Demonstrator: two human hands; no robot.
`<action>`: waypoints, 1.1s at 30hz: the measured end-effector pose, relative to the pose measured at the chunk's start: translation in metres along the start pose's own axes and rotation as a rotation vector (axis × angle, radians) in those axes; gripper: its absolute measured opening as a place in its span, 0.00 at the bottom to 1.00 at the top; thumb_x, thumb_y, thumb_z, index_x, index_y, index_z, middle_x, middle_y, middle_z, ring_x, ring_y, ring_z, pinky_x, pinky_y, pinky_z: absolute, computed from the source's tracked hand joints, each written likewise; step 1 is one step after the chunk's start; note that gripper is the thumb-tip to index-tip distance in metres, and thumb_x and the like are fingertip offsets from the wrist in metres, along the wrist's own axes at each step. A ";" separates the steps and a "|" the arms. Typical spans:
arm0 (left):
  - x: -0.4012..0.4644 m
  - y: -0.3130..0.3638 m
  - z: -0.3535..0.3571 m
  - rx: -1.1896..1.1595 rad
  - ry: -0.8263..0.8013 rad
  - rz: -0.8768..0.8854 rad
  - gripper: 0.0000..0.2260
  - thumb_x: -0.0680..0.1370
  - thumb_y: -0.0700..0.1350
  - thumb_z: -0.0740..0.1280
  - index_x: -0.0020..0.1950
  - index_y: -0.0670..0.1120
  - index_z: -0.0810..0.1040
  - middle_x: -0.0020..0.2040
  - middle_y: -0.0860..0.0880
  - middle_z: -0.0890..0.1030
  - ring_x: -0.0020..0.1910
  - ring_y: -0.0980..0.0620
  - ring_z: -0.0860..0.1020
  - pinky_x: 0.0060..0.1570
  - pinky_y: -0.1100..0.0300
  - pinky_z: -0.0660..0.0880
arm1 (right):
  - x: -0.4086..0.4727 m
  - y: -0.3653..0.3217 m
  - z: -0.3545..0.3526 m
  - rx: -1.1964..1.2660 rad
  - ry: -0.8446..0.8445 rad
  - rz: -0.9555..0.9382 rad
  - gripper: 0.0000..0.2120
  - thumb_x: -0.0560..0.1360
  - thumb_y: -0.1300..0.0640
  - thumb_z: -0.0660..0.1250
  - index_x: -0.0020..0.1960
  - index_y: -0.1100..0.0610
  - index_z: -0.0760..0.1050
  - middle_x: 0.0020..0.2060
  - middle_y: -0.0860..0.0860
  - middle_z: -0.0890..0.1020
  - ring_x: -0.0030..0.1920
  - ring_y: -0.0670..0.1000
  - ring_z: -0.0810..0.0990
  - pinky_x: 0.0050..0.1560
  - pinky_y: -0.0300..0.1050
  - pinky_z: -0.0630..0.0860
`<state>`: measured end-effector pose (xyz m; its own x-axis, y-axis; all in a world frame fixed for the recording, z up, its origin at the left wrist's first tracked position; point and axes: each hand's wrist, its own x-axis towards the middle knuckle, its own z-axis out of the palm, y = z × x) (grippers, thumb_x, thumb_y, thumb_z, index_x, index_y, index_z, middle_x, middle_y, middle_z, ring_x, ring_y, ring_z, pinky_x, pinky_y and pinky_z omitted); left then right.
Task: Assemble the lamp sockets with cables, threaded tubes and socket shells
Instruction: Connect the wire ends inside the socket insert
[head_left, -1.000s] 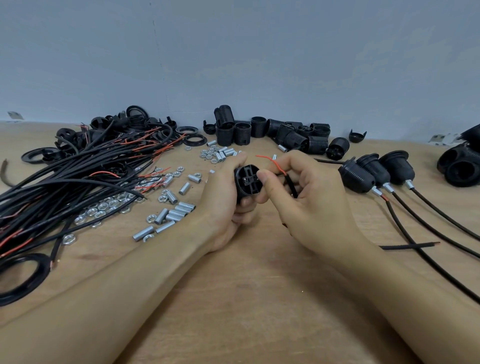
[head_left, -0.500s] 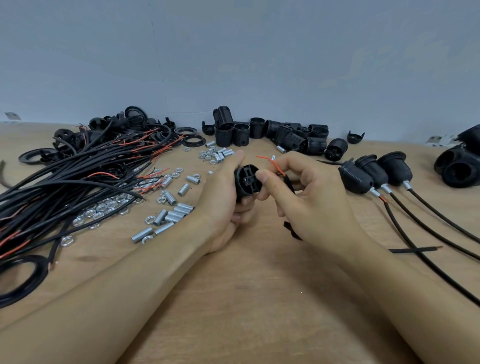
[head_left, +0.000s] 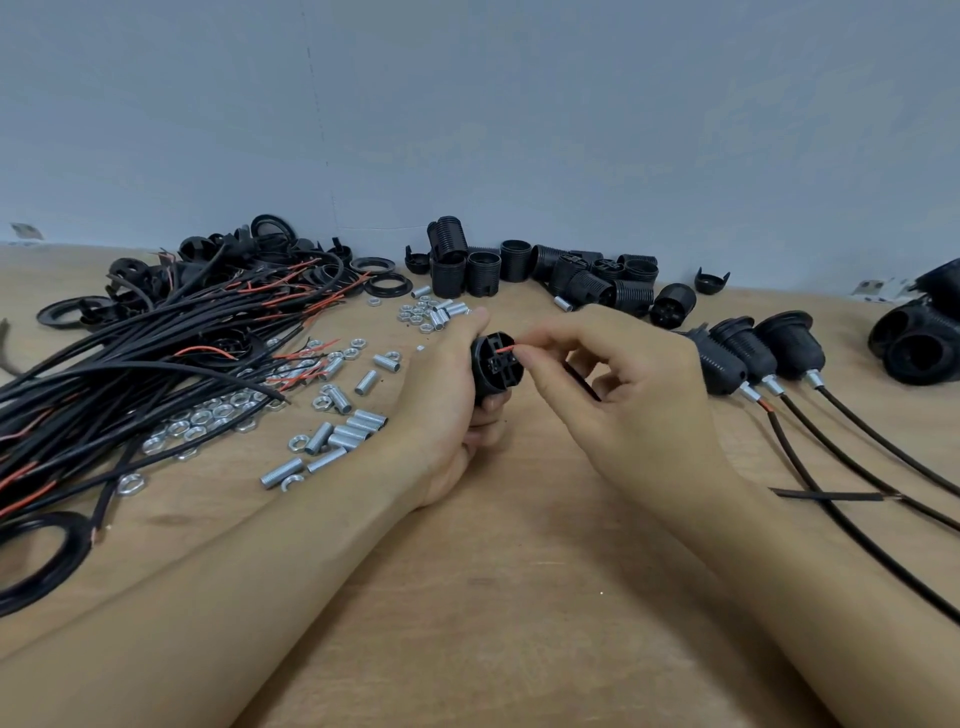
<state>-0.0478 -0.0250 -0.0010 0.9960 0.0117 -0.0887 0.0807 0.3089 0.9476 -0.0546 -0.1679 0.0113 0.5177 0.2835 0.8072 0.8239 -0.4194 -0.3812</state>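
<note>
Socket (head_left: 493, 366) sits above the table (head_left: 519, 597), gripped in the left hand (head_left: 447, 410). Right hand (head_left: 623, 395) pinches a red wire (head_left: 505, 349) at the socket's face, apparently into a terminal. Left of the socket lie cables (head_left: 156, 358) and metal tubes (head_left: 337, 436); right of it, three finished lamp sockets (head_left: 753, 353).

The table (head_left: 519, 597) is pale wood with a matt, faintly grained face. The socket shells (head_left: 587, 280) are black plastic, ribbed and dull. The threaded tubes (head_left: 343, 441) and nuts (head_left: 208, 418) are bright metal. The cables (head_left: 130, 358) wear smooth black sheathing, probably rubber or plastic, with glossy red wire ends. The wall (head_left: 519, 130) is matt grey
</note>
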 end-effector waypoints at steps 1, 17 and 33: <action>0.000 0.000 0.000 0.008 0.006 0.005 0.17 0.82 0.55 0.56 0.39 0.46 0.68 0.23 0.50 0.65 0.20 0.55 0.58 0.19 0.66 0.56 | 0.000 -0.001 0.000 -0.032 -0.015 -0.028 0.02 0.74 0.65 0.72 0.44 0.60 0.82 0.36 0.47 0.79 0.36 0.40 0.72 0.39 0.27 0.64; -0.001 -0.002 0.004 0.079 0.117 0.048 0.18 0.81 0.55 0.57 0.35 0.48 0.66 0.23 0.52 0.66 0.19 0.56 0.61 0.20 0.66 0.57 | -0.001 -0.002 0.003 -0.097 -0.045 -0.042 0.02 0.74 0.66 0.71 0.42 0.62 0.79 0.36 0.52 0.79 0.37 0.46 0.73 0.38 0.35 0.68; -0.001 -0.001 -0.009 -0.071 -0.244 0.095 0.17 0.75 0.52 0.71 0.55 0.41 0.74 0.41 0.46 0.74 0.32 0.54 0.70 0.31 0.62 0.72 | 0.001 0.008 -0.002 0.074 -0.156 0.260 0.01 0.76 0.63 0.71 0.45 0.60 0.80 0.35 0.41 0.76 0.39 0.43 0.75 0.36 0.31 0.68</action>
<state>-0.0487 -0.0165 -0.0043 0.9796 -0.1828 0.0838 -0.0075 0.3834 0.9236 -0.0478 -0.1730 0.0094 0.7379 0.3064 0.6014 0.6706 -0.4329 -0.6024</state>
